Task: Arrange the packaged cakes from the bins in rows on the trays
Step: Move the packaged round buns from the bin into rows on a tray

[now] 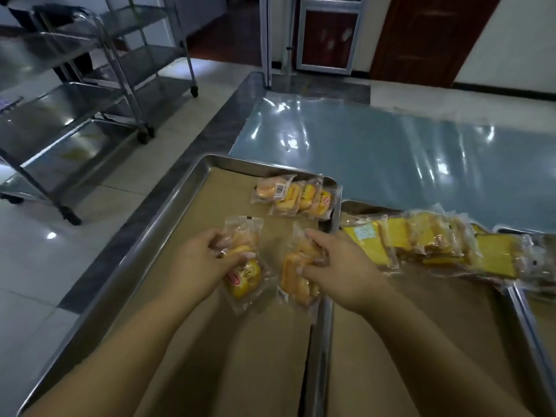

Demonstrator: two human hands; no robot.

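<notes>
A steel tray lined with brown paper lies in front of me on the left. At its far right corner sits a short row of packaged cakes, overlapping one another. My left hand grips clear packets of yellow cake above the tray's middle. Beside it, my right hand holds another cake packet near the tray's right rim. A second lined tray to the right carries a longer row of packets along its far edge.
The trays rest on a table covered with shiny blue-grey plastic sheet. Steel rack trolleys on wheels stand on the tiled floor to the left. A third tray's rim shows at the far right. Doors stand at the back.
</notes>
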